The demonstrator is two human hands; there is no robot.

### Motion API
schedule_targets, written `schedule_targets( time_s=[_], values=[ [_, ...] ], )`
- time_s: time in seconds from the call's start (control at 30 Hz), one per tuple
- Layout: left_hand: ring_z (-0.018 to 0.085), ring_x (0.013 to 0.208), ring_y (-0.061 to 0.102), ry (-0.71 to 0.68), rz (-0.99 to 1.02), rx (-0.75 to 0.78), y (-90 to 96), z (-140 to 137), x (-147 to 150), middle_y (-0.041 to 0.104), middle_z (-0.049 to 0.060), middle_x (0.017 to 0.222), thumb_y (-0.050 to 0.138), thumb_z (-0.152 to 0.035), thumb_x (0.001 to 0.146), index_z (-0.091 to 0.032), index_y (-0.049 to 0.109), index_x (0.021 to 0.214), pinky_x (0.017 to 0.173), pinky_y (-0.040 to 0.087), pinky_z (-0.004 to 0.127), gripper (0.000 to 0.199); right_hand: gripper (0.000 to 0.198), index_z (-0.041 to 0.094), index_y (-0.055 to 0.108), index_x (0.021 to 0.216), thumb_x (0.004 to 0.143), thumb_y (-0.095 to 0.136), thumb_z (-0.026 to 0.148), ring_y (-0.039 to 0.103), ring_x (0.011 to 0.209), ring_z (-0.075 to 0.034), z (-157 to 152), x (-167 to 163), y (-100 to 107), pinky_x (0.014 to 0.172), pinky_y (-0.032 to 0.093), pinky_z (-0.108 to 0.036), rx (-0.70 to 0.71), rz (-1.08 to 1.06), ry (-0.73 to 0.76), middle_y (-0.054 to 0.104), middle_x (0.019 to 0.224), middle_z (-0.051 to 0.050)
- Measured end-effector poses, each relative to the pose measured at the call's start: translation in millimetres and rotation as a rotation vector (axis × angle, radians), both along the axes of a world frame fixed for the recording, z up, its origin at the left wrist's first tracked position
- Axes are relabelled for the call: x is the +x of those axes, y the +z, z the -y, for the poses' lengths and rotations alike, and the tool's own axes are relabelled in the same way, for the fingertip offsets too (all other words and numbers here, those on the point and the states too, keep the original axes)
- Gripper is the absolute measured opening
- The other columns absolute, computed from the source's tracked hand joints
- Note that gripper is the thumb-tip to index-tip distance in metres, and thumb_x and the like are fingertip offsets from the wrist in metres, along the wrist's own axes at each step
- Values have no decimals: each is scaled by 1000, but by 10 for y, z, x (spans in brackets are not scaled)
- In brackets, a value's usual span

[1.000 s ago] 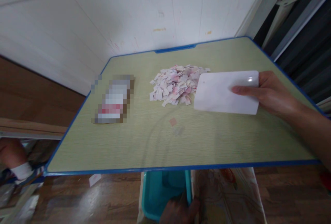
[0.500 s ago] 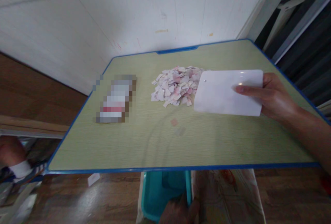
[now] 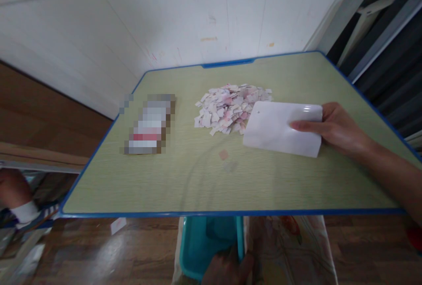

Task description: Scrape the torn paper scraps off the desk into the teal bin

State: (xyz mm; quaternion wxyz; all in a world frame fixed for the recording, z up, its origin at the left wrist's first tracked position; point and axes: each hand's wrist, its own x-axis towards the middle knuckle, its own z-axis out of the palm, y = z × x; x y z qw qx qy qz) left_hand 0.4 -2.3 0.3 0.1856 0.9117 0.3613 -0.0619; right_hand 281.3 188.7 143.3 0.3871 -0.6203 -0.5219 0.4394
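In my right hand (image 3: 339, 127) is a white plastic scraper (image 3: 281, 129), a thin flat sheet with a small hole near one corner. My thumb lies along its top face, and the fingers underneath are hidden. Its left edge is at the near right side of a heap of small paper scraps (image 3: 231, 107), white with some pink, and covers part of it. Below the table edge, my left hand (image 3: 227, 268) grips the right rim of a teal plastic basin (image 3: 211, 232); its fingers are bent over the rim and dim.
The pale green table (image 3: 138, 188) has a blue edge and stands against a white wall (image 3: 184, 17). A pixelated box-like object (image 3: 148, 124) lies on the left. One pink scrap (image 3: 223, 155) lies apart. At far left, a person's foot (image 3: 24, 210) shows beside the table.
My right hand has brought the scraper left and toward me, tilting it slightly. More of the heap's right side shows now. My left hand stays at the basin rim.
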Motion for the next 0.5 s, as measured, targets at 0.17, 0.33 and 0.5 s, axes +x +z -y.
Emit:
schedule_targets(
  time_s=[0.17, 0.33, 0.5],
  values=[
    [18, 56, 56, -7, 1, 0, 30, -14, 9, 61, 5, 77, 52, -23, 68, -23, 50, 92, 46, 44, 25, 25, 16, 14, 64, 61, 56, 66, 29, 53, 48, -10, 62, -125, 1, 40, 37, -18, 16, 43, 105, 64, 62, -1],
    [19, 57, 56, -18, -2, -12, 48, -24, 27, 61, 6, 76, 52, -24, 68, -22, 49, 94, 44, 44, 26, 26, 18, 18, 59, 49, 58, 64, 33, 46, 39, -8, 143, -320, -13, 32, 32, -19, 35, 51, 194, 57, 49, 2],
    [19, 56, 56, -4, -27, 13, -8, -2, 2, 61, 4, 75, 50, -20, 68, -24, 48, 94, 44, 44, 26, 26, 18, 19, 62, 59, 62, 60, 36, 51, 44, -10, 177, -400, -24, 35, 36, -20, 25, 19, 292, 59, 54, 1]
  ],
)
